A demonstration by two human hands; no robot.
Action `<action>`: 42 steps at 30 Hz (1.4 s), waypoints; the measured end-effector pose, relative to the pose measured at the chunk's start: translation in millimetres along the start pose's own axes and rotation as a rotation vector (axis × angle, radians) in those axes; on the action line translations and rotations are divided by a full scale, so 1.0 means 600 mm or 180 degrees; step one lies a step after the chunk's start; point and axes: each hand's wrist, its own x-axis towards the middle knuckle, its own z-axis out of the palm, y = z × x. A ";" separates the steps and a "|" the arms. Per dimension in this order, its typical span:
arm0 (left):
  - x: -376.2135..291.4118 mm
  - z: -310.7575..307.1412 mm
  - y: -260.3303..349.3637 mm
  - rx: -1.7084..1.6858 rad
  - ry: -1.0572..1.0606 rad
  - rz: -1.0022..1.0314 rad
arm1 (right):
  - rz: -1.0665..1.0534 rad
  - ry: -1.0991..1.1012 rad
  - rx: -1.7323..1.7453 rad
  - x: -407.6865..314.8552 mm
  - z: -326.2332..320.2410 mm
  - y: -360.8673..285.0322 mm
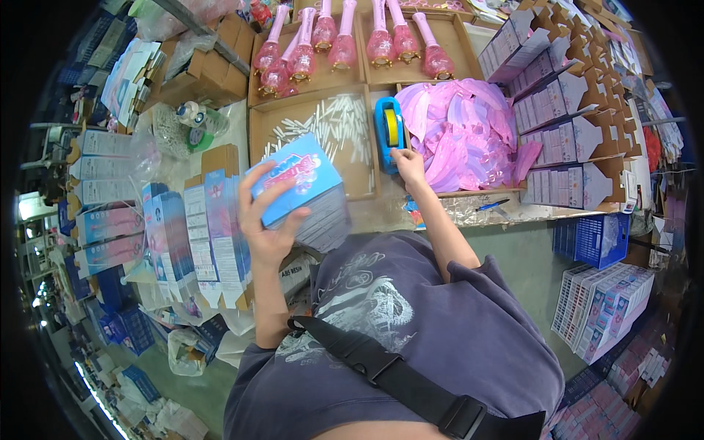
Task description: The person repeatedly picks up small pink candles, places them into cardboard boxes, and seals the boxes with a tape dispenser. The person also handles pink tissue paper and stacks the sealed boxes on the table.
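Observation:
A blue cardboard box [300, 176] with a pink printed logo is tilted in front of my torso, its side blurred. My left hand [269, 217] grips it, with the fingers over the blue face and the thumb along the lower edge. My right hand [408, 166] has its fingers drawn together at the near end of a blue tape dispenser [379, 118]. A yellow-cored tape roll [391, 127] sits in that dispenser. Whether a strip of tape is between the fingertips is too small to see.
Beyond the box, a cardboard tray [352, 181] holds white sticks. Pink translucent wands [342, 50] lie in trays behind. Pink-purple film pieces [459, 132] fill the tray at right. Open cartons [566, 140] line the right side; flat boxes [214, 236] stand left. A blue pen [491, 205] lies near the edge.

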 end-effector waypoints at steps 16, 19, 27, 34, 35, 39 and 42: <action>-0.034 0.024 0.005 -0.0004 0.0169 -0.0125 | -0.0813 0.0720 -0.2599 -0.088 -0.027 -0.028; -0.039 0.040 0.006 -0.0043 0.0287 -0.0130 | -0.0807 0.0642 -0.2324 -0.112 -0.059 -0.087; -0.034 0.073 0.002 0.0214 0.0258 0.0280 | -0.0631 -0.1823 0.0989 -0.299 -0.084 -0.351; -0.033 0.090 0.009 -0.0025 0.0481 0.0243 | -0.0323 -0.2028 0.0994 -0.349 -0.021 -0.413; -0.035 0.092 0.009 -0.0117 0.0552 0.0204 | -0.0103 -0.1890 0.0858 -0.351 -0.019 -0.413; -0.039 0.088 0.006 -0.0188 0.0337 0.0285 | -0.0338 -0.1857 0.0914 -0.345 -0.024 -0.391; -0.041 0.070 0.011 0.0008 -0.0046 0.0244 | -0.0251 -0.1755 0.0786 -0.320 -0.013 -0.342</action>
